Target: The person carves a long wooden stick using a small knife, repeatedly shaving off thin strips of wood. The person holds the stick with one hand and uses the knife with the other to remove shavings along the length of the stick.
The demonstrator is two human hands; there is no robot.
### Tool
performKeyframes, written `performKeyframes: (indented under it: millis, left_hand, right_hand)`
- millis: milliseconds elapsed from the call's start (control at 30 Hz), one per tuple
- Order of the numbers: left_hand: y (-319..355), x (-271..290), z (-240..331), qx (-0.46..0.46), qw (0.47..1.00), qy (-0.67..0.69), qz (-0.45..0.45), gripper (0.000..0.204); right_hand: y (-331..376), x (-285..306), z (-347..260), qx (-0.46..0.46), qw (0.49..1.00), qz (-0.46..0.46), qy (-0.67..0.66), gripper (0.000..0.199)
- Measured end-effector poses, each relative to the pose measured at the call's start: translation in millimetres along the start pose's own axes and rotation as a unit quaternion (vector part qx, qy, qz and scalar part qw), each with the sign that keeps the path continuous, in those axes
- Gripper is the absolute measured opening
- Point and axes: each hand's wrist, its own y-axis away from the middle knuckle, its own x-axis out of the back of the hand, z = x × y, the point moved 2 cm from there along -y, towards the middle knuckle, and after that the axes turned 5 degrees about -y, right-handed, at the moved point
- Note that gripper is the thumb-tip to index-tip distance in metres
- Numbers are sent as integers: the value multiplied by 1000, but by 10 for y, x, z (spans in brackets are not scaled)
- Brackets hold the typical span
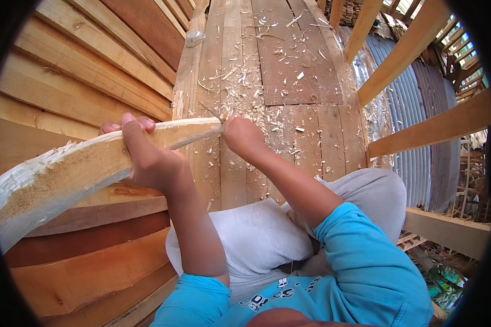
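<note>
A long, pale, curved piece of wood (71, 169) with rough, whittled faces slants from the left rim to the middle of the view. My left hand (154, 158) is closed around it, thumb on top. At its narrow tip, my right hand (244, 136) is closed in a fist on a thin blade, which looks like a knife (211, 111). The blade sticks out past the fist toward the upper left, against the wood's tip. The knife's handle is hidden inside the fist.
Wood shavings (278, 129) lie scattered over the plank floor (305, 71). A plank wall (82, 54) rises close on the left. To the right are wooden railing posts (403, 54) and grey corrugated sheets (414, 131). A clear plastic item (195, 38) lies near the far wall.
</note>
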Motion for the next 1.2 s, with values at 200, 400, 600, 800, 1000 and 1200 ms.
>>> performKeyframes:
  millis: [200,400,600,800,1000,1200]
  left_hand:
    - [20,-52,43,-8,999,10,37,19]
    - [-69,21,-16,8,999,48,-9,21]
    - [-220,124,-3,34,991,98,-89,23]
    - [-352,297,-70,26,996,77,-24,22]
    - [-390,313,-99,25,996,85,-18,19]
    - [-367,333,-84,29,998,54,-23,18]
  right_hand:
    - [-205,-25,255,47,996,35,69,48]
    - [-308,41,273,38,985,95,140,51]
    - [-483,256,465,-35,985,131,107,56]
    - [-407,269,364,-120,979,-10,-166,40]
    - [-344,-302,517,-66,981,37,-179,39]
    - [-158,-370,248,-26,982,53,-179,61]
